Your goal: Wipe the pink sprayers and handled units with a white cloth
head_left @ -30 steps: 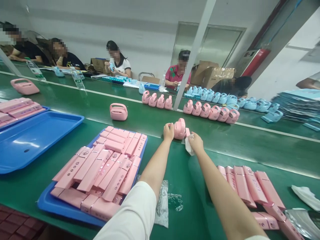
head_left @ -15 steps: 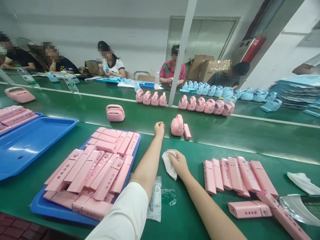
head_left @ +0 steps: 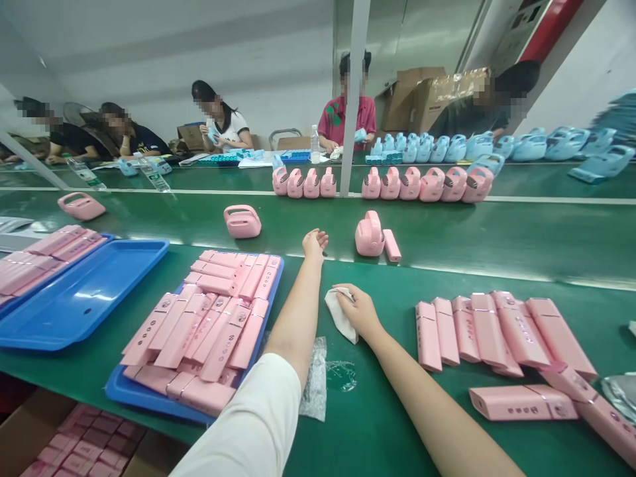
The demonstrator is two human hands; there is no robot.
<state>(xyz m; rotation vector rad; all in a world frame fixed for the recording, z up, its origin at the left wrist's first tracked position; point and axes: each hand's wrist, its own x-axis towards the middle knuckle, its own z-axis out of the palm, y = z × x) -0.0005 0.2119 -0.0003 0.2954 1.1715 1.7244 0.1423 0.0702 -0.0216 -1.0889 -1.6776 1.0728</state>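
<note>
Left hand (head_left: 315, 244): fingers loosely curled, empty, near belt edge. Right hand (head_left: 362, 313): fingers pinch white cloth (head_left: 338, 315). Just beyond, pink handled case (head_left: 368, 236) stands untouched on green belt (head_left: 447, 242), small pink block (head_left: 392, 246) just beside: pair looks set down. Farther out, heaped pink bars (head_left: 199, 324) in blue tray (head_left: 142, 394) at left, loose pink bars (head_left: 484, 324) at right (finished or waiting, cannot tell); much seemingly remains.
</note>
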